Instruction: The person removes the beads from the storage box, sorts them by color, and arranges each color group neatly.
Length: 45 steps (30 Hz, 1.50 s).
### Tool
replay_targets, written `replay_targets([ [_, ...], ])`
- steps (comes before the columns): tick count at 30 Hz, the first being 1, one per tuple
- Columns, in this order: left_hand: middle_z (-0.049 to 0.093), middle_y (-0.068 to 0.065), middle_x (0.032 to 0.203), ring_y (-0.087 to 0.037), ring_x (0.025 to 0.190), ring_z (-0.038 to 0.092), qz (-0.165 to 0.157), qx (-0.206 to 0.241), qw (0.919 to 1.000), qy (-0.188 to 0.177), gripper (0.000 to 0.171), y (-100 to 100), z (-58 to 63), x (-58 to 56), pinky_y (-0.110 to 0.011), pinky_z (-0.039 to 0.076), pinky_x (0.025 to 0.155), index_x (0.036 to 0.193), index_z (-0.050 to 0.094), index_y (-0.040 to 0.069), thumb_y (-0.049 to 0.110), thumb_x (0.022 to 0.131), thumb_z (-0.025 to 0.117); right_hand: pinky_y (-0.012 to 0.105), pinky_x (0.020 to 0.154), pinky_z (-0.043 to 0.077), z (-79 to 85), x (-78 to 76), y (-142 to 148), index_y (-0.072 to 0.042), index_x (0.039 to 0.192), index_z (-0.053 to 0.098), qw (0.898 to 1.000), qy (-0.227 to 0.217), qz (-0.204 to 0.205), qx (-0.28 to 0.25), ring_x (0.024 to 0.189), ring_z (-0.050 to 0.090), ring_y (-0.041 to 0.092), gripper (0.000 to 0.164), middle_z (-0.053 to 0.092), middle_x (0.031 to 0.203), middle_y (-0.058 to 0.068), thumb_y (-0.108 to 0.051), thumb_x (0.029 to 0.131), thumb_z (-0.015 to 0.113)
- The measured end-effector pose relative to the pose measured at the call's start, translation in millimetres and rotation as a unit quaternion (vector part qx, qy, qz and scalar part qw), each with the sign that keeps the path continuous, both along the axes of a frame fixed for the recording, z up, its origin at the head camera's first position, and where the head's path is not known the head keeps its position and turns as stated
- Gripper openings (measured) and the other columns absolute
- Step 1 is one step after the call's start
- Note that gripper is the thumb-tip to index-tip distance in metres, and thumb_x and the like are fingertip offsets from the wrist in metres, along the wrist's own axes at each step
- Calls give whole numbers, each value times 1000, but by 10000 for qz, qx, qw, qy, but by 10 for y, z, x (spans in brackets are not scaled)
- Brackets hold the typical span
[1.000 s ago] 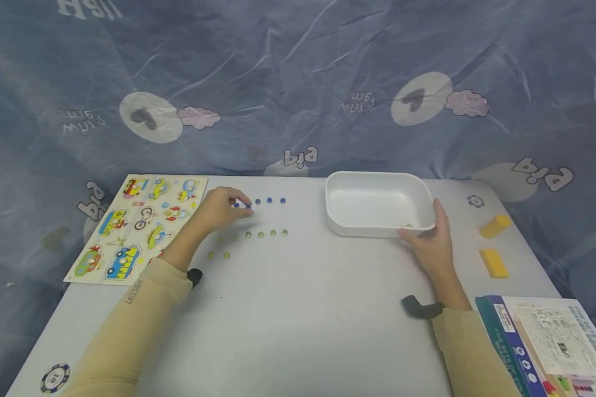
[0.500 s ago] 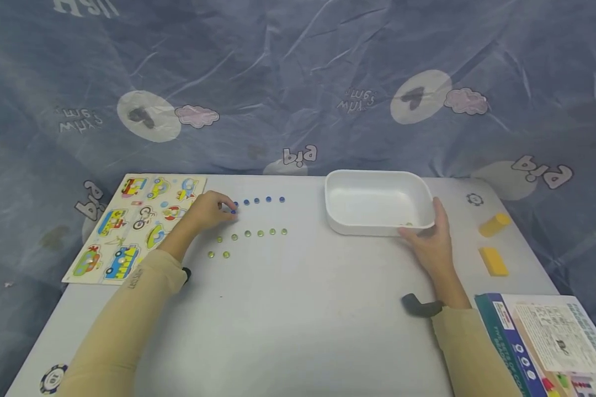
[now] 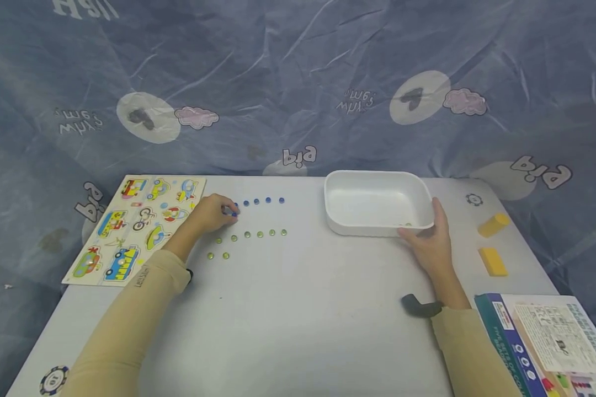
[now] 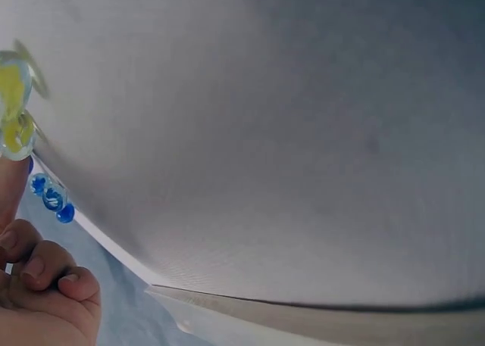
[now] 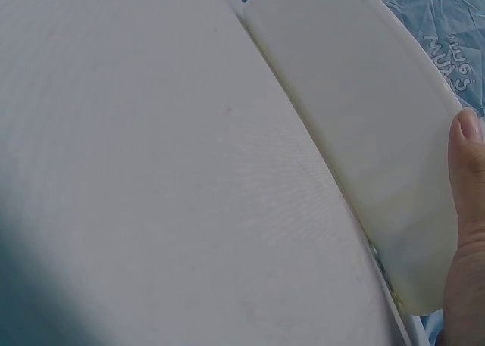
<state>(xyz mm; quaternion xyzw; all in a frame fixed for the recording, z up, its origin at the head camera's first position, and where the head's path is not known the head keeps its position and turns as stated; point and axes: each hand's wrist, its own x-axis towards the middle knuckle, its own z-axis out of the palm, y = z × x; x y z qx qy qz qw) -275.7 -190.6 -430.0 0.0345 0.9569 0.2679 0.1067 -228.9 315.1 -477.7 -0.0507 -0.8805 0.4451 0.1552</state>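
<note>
In the head view my left hand (image 3: 212, 214) is at the left end of a row of blue glass marbles (image 3: 256, 202), pinching one blue marble (image 3: 234, 214) between thumb and index finger. Its other fingers are curled in the left wrist view. Nearer to me lies a row of yellow-green glass marbles (image 3: 260, 234), with two more yellow-green marbles (image 3: 225, 256) below its left end. My right hand (image 3: 433, 241) holds the near right corner of a white plastic bin (image 3: 362, 230), thumb over the rim. A small marble-like thing (image 3: 408, 224) shows inside by that corner.
A picture puzzle board (image 3: 144, 220) lies left of the marbles. To the right are a yellow cylinder (image 3: 494, 225), a yellow block (image 3: 493, 262) and a boxed set (image 3: 541, 336). A patterned blue cloth (image 3: 278, 82) hangs behind the white table (image 3: 288, 331).
My left hand has moved left along the blue row with the blue marble, then barely shifted over the last half second. My right hand and the bin have stayed put.
</note>
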Motion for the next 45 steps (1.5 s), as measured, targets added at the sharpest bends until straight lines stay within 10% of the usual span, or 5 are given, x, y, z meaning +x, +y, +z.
replay_targets([
  [28,48,-4,76,-19,70,42,-84,70,9999,129,25,51,46,-7,-31,37,63,102,71,18,19,78,76,40,121,8,-5,-17,38,-34,151,7,9999,128,32,-71,147,13,17,107,13,158,-8,-35,73,80],
  [38,42,-4,79,-19,75,39,-396,462,9954,735,36,400,425,79,-33,34,63,112,67,19,25,78,77,39,121,6,6,9,49,-34,151,7,9998,85,99,-141,148,12,18,105,14,158,-8,-31,75,80],
  [45,54,-3,88,-18,79,47,-1330,731,9786,1393,35,1041,697,198,-30,40,69,114,66,19,28,81,74,39,121,6,24,17,0,-34,151,8,9998,69,76,-177,148,11,16,106,14,158,-8,-32,74,80],
])
